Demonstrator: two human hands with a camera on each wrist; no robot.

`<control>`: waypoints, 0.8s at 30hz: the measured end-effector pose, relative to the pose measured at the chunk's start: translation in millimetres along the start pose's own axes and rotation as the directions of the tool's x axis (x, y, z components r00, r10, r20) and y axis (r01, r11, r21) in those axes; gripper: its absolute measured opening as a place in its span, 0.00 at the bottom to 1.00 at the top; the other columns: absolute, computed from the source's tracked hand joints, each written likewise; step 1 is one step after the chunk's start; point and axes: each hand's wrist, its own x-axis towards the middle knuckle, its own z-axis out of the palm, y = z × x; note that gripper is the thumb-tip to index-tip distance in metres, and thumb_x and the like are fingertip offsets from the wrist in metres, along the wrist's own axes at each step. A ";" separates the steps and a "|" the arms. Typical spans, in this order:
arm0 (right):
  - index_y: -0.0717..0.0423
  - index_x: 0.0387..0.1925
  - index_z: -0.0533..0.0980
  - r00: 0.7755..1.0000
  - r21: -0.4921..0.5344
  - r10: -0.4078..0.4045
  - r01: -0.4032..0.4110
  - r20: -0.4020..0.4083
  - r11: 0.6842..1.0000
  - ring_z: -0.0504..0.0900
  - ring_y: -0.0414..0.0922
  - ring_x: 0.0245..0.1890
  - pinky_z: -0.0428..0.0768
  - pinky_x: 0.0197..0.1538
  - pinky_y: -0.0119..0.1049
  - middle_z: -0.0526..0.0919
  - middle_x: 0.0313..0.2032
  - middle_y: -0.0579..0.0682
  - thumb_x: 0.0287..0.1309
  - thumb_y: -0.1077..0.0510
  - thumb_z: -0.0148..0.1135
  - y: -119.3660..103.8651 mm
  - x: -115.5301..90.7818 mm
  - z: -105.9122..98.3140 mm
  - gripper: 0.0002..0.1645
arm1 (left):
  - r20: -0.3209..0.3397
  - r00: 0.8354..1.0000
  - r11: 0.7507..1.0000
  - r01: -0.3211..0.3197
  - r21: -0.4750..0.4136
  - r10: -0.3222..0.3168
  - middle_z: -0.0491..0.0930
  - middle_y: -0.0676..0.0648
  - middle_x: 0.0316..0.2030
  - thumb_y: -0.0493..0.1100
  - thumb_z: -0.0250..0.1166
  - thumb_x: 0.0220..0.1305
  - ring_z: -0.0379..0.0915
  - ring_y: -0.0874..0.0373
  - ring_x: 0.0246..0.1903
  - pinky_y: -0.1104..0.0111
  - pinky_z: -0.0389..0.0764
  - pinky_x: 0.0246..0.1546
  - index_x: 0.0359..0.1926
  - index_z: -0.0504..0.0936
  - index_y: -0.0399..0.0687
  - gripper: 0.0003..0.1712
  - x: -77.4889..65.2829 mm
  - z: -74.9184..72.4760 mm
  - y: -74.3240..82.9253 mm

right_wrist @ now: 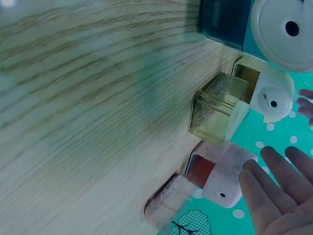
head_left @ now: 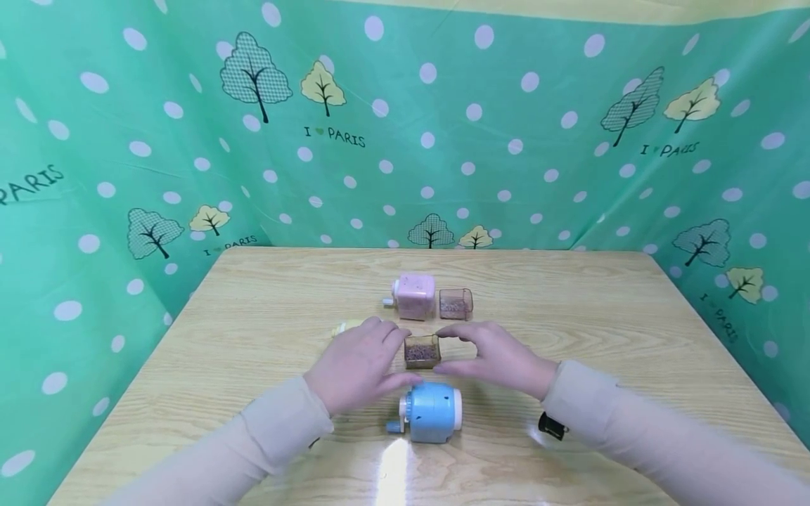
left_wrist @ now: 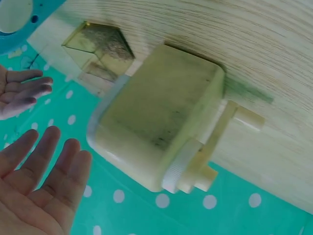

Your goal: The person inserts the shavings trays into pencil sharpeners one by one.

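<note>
A clear amber shavings drawer (head_left: pixel 422 353) holding dark shavings lies on the table between both hands. My left hand (head_left: pixel 361 365) is to its left, fingers extended, above the yellow pencil sharpener (left_wrist: pixel 156 107), which it mostly hides in the head view. To the drawer's right is my right hand (head_left: pixel 496 356), its thumb and fingers spread apart with their tips close to the drawer's edge. Nothing is held in either hand. In the right wrist view, the yellow sharpener (right_wrist: pixel 269 93) has an open drawer slot. A blue pencil sharpener (head_left: pixel 433 413) with a crank sits nearer the body.
Behind the hands stands a pink pencil sharpener (head_left: pixel 415 296), with its clear pink drawer (head_left: pixel 455 305) pulled out beside it. Everything sits on a wood-grain table (head_left: pixel 588 295). A green dotted cloth (head_left: pixel 427 140) hangs along the back and sides.
</note>
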 end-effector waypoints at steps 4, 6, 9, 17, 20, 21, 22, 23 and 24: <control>0.61 0.60 0.79 1.000 0.006 -0.001 0.001 -0.008 1.000 0.81 0.56 0.57 0.77 0.61 0.54 0.84 0.57 0.56 0.49 0.31 0.66 0.3 4.8 4.2 0.46 | -0.022 1.000 1.000 -0.012 0.009 0.012 0.85 0.40 0.44 0.71 0.54 0.63 0.80 0.50 0.40 0.62 0.87 0.38 0.56 0.81 0.34 0.45 0.3 1.2 -6.0; 0.61 0.60 0.79 1.000 0.005 -0.004 0.004 -0.010 1.000 0.81 0.56 0.58 0.77 0.61 0.54 0.84 0.57 0.57 0.49 0.32 0.66 1.0 7.2 5.8 0.46 | -0.028 1.000 1.000 -0.010 0.006 0.010 0.84 0.40 0.44 0.70 0.54 0.63 0.80 0.49 0.41 0.61 0.86 0.39 0.56 0.81 0.33 0.44 0.4 1.1 -9.0; 0.61 0.61 0.79 1.000 -0.002 0.010 -0.010 -0.007 1.000 0.81 0.56 0.58 0.77 0.62 0.54 0.84 0.58 0.57 0.48 0.33 0.68 2.6 11.1 8.4 0.46 | -0.016 1.000 1.000 0.001 0.007 0.000 0.84 0.39 0.46 0.70 0.54 0.63 0.79 0.49 0.43 0.61 0.85 0.44 0.57 0.80 0.32 0.45 0.1 1.7 -13.6; 0.64 0.63 0.76 0.998 -0.027 0.068 -0.067 0.014 0.997 0.78 0.58 0.61 0.73 0.65 0.56 0.80 0.62 0.59 0.47 0.42 0.74 7.3 18.7 19.4 0.46 | -0.040 0.999 0.999 -0.007 0.040 0.009 0.84 0.38 0.48 0.70 0.58 0.60 0.79 0.47 0.45 0.59 0.83 0.50 0.60 0.79 0.32 0.47 -1.3 7.1 -24.4; 0.64 0.64 0.75 0.998 -0.040 0.066 -0.065 0.018 0.997 0.78 0.58 0.62 0.73 0.65 0.55 0.80 0.62 0.60 0.47 0.44 0.74 7.7 20.7 23.4 0.46 | -0.057 0.998 0.999 -0.001 0.039 0.003 0.83 0.38 0.48 0.70 0.60 0.58 0.79 0.46 0.46 0.58 0.82 0.52 0.59 0.79 0.31 0.47 -1.7 9.3 -28.4; 0.64 0.64 0.75 0.998 -0.046 0.064 -0.063 0.018 0.997 0.78 0.58 0.62 0.73 0.65 0.55 0.80 0.62 0.60 0.47 0.44 0.74 8.5 21.4 24.8 0.45 | -0.059 0.998 0.999 0.004 0.038 -0.002 0.83 0.38 0.48 0.70 0.60 0.58 0.78 0.46 0.47 0.57 0.82 0.53 0.59 0.79 0.31 0.47 -1.8 10.1 -30.0; 0.65 0.64 0.75 0.998 -0.050 0.063 -0.063 0.018 0.997 0.78 0.58 0.62 0.73 0.65 0.55 0.79 0.62 0.61 0.47 0.44 0.74 9.3 21.8 26.1 0.46 | -0.057 0.998 0.999 0.012 0.035 -0.010 0.83 0.38 0.48 0.70 0.60 0.58 0.78 0.45 0.47 0.57 0.81 0.53 0.58 0.79 0.31 0.47 -2.0 11.1 -31.8; 0.65 0.64 0.75 0.998 -0.055 0.066 -0.065 0.018 0.996 0.78 0.58 0.62 0.73 0.65 0.54 0.79 0.62 0.60 0.47 0.44 0.74 9.9 22.4 27.2 0.46 | -0.052 0.998 0.999 0.023 0.032 -0.021 0.83 0.38 0.49 0.71 0.60 0.58 0.78 0.45 0.48 0.57 0.81 0.54 0.59 0.79 0.31 0.48 -2.1 12.0 -33.8; 0.65 0.64 0.75 0.998 -0.059 0.068 -0.066 0.018 0.996 0.78 0.58 0.62 0.74 0.65 0.54 0.79 0.62 0.60 0.47 0.44 0.74 10.6 22.9 28.4 0.46 | -0.044 0.998 0.999 0.036 0.029 -0.035 0.83 0.38 0.49 0.71 0.59 0.57 0.78 0.45 0.49 0.56 0.80 0.55 0.59 0.79 0.31 0.49 -2.1 12.9 -35.8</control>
